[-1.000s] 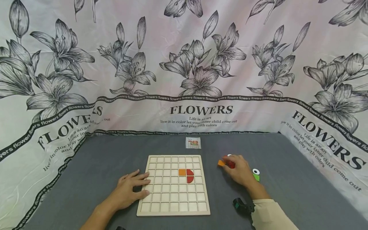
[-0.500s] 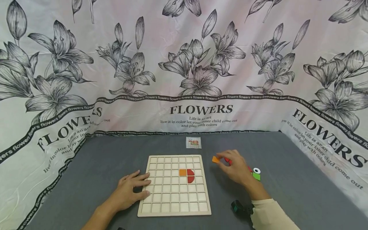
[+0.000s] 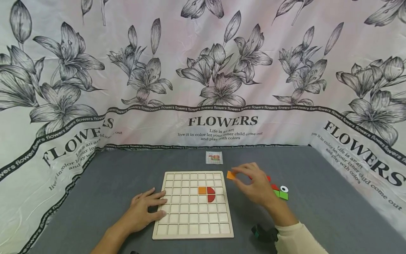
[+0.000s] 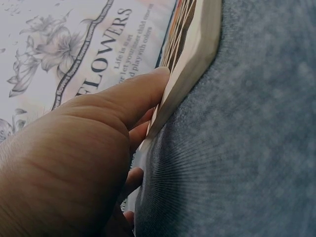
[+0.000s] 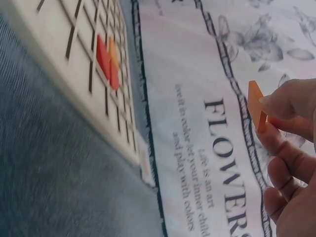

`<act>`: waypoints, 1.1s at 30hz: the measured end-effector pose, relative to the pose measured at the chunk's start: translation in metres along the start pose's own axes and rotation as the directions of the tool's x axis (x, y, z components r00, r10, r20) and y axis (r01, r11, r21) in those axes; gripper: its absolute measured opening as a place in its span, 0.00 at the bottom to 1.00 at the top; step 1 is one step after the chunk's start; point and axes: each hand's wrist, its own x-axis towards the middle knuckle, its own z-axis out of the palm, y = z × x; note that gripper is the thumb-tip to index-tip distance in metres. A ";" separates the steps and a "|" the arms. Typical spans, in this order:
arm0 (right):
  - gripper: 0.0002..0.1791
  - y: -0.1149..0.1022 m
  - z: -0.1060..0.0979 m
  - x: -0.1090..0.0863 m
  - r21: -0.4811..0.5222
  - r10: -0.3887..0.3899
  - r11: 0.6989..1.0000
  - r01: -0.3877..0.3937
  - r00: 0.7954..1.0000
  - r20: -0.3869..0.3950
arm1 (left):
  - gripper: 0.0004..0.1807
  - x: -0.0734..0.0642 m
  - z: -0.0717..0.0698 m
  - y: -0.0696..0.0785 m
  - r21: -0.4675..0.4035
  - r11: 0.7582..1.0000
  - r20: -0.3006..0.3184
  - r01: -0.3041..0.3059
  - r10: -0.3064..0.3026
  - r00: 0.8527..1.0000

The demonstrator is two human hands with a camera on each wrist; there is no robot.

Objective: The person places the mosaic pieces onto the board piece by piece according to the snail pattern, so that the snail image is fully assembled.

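Between thumb and fingers my right hand [image 3: 255, 185] pinches an orange square tile [image 3: 231, 175], held just off the upper right edge of a wooden grid board [image 3: 182, 218]. The right wrist view shows this orange tile [image 5: 256, 104] from its side, tilted, clear of the board. My left hand [image 3: 139, 211] rests at the board's left edge with its fingers spread over the rim. In the left wrist view the thumb touches the board's side wall [image 4: 190, 74]. On the grid sit an orange square [image 3: 202, 190] and two red quarter-round tiles [image 3: 210, 194] beside it.
Right of my right hand lie green tiles [image 3: 283, 195], a white ring-shaped piece [image 3: 284, 189] and red tiles [image 3: 274, 187], partly hidden by the hand. A small picture card [image 3: 214, 157] lies behind the board. A black device [image 3: 261, 233] is by the right wrist.
My right hand has lifted the orange square from the loose tiles and carried it left toward the board. More of the red and green tiles shows now. The left hand stays put.
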 end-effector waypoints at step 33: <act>0.16 -0.040 0.051 0.016 0.159 -0.048 0.987 0.038 0.997 0.060 | 0.27 -0.001 0.000 -0.001 -0.002 1.000 -0.016 -0.028 0.028 0.999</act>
